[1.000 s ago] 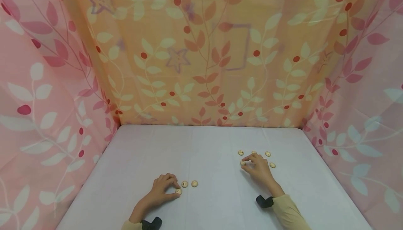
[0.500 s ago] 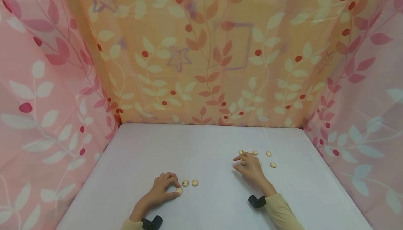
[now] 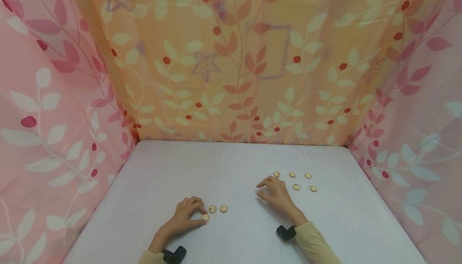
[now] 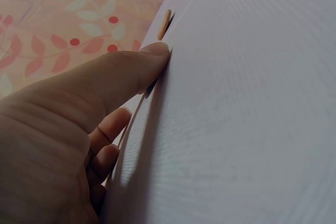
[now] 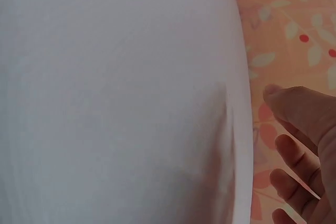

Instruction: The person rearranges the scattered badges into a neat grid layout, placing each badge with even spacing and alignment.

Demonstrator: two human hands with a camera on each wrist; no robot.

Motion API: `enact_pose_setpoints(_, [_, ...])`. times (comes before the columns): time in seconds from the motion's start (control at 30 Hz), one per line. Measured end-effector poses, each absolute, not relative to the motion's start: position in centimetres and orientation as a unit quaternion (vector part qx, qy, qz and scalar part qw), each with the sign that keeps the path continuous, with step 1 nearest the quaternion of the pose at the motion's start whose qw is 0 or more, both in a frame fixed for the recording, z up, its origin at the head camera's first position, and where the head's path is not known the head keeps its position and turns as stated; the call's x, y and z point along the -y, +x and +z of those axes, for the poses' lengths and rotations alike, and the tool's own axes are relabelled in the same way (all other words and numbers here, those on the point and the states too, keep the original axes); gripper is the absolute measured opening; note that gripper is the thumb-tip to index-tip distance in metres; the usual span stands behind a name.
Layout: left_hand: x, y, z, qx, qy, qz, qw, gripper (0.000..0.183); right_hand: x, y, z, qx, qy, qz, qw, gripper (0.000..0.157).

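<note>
Between thumb and fingertips my left hand [image 3: 188, 213] pinches a small round wooden disc [image 3: 205, 217] on the white table. Two more pale discs lie just beyond it, one with a dark mark [image 3: 212, 209] and a lighter one [image 3: 223, 208]. In the left wrist view the thumb [image 4: 123, 74] covers most of the pinched disc. My right hand [image 3: 278, 195] hovers over the table with its thumb and fingers apart and nothing between them. Beside it lies a disc [image 3: 296, 187], and another disc [image 3: 276, 173] shows just past its knuckles.
Further discs lie right of the right hand, among them a back-row disc [image 3: 308, 175] and a front-row disc [image 3: 313, 188]. The white table [image 3: 173, 167] meets patterned cloth walls [image 3: 223, 95] at the back and sides. Each wrist carries a black camera [image 3: 286, 232].
My right hand has let go of a disc and moved left, uncovering discs on its right; the released disc is now hidden by the hand. The left hand keeps its pinch in place.
</note>
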State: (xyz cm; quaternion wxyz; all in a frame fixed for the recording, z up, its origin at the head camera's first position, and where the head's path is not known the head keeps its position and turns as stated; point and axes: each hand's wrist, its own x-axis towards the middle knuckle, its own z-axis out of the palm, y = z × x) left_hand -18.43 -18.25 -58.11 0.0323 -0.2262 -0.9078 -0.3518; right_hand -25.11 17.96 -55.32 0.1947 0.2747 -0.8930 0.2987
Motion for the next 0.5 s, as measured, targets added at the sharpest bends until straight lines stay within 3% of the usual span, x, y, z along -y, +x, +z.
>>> enact_pose_setpoints(0.5, [18.2,-18.5,-58.1,0.908,-0.217,-0.356,0.022,0.018,-14.3,-24.7,-55.5,0.895,0.302,0.305,0.125,0.023])
